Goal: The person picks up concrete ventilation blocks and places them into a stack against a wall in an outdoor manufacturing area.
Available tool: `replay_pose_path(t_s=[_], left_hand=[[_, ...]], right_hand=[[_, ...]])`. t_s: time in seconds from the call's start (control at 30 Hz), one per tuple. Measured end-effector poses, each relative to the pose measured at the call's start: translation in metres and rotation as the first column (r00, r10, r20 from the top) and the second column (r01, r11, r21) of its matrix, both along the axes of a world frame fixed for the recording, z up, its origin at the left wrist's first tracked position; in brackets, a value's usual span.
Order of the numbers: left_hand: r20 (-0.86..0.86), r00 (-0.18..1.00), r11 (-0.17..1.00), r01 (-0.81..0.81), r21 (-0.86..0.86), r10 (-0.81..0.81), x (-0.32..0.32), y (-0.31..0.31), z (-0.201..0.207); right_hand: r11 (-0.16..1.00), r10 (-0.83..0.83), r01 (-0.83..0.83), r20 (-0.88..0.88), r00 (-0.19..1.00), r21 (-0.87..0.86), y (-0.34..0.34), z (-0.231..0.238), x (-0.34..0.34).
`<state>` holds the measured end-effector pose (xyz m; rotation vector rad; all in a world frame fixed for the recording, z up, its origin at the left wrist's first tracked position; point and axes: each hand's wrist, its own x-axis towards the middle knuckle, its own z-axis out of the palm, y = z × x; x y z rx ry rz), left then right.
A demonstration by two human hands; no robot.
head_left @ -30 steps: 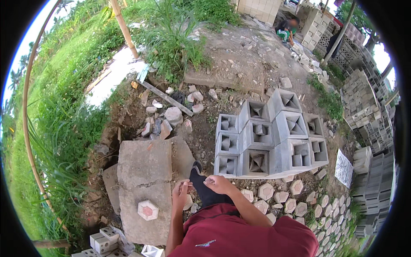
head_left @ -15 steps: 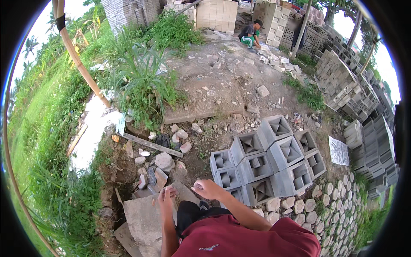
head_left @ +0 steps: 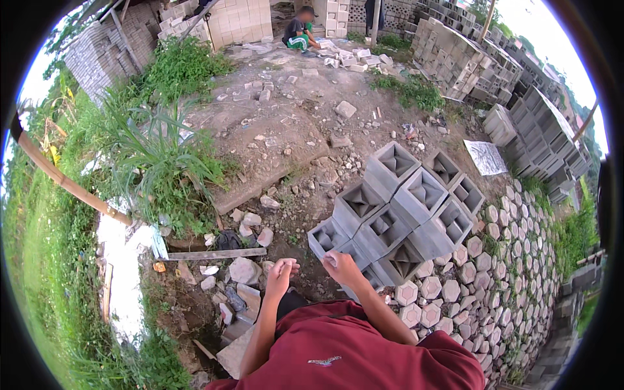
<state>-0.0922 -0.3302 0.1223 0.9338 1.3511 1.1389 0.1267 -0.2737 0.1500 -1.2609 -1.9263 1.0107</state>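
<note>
My left hand [head_left: 281,276] and right hand [head_left: 342,268] hang loosely curled, partly open, nothing visible held — I judge careful footing best between rubble [head_left: 246,271] and grey blocks [head_left: 402,218].

The single view comes from the person's head — the left of two fisheye cameras worn side by side — and faces forward and steeply down. The maroon shirt [head_left: 351,354] lies closest, filling the bottom middle; the left hand [head_left: 279,276] and right hand [head_left: 340,267] come just beyond it. The grey blocks [head_left: 383,229] sit at middle range, a crouching co-worker [head_left: 298,34] far off near the top. Toward the round rim, straight edges bend.
</note>
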Motion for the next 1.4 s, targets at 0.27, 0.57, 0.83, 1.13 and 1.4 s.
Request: replay_pose_path(t_s=[0.27, 0.57, 0.83, 1.13, 1.4], left_hand=[[0.051, 0.988, 0.989, 0.145, -0.004, -0.145, -0.078, 0.058, 0.004], [0.115, 0.96, 0.946, 0.274, -0.171, -0.257, -0.093, 0.106, -0.02], [0.055, 0.907, 0.886, 0.42, -0.198, -0.418, -0.055, 0.172, -0.048], [0.035, 0.72, 0.663, 0.654, -0.364, -0.693, 0.058, 0.242, -0.138], [0.342, 0.675, 0.421, 0.7, -0.577, -0.653, 0.127, 0.268, -0.187]], right_hand=[[0.99, -0.126, 0.132, -0.092, 0.988, 0.055, 0.037, 0.015, -0.077], [0.904, -0.408, 0.395, -0.055, 0.911, -0.161, 0.017, -0.033, -0.073], [0.802, -0.516, 0.487, 0.01, 0.857, -0.344, 0.039, -0.091, -0.043], [0.59, -0.701, 0.559, -0.028, 0.712, -0.582, 0.067, -0.171, 0.017], [0.165, -0.983, 0.307, -0.181, -0.024, -0.937, 0.079, -0.219, 0.058]])
